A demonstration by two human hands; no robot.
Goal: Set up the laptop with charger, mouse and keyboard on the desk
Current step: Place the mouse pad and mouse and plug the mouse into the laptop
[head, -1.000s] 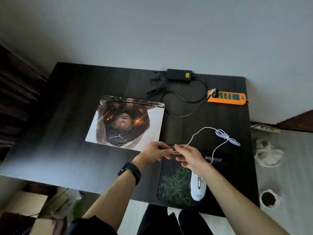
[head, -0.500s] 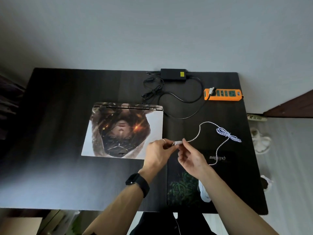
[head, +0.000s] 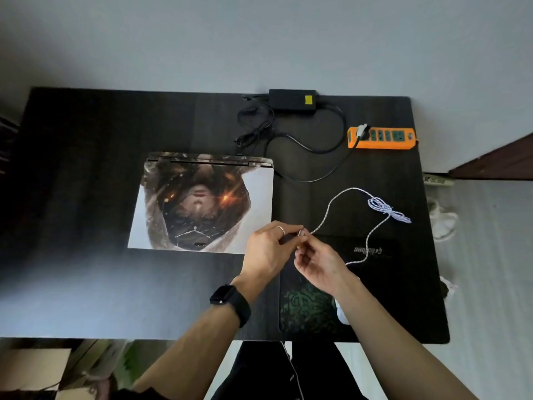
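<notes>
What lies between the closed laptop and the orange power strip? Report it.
Head view: only the black charger cord loops across the dark desk between the laptop and the power strip, plugged into the strip's left end.

The one head-worn wide-angle view looks forward and steeply down from above the near edge of the counter (head: 86, 134), close over it, facing the far wall (head: 259, 39).

Orange power strip (head: 381, 138), black charger brick (head: 292, 100) with yellow label, white braided cable (head: 331, 205), possibly blue-flecked, green-patterned black mousepad (head: 308, 311)
</notes>
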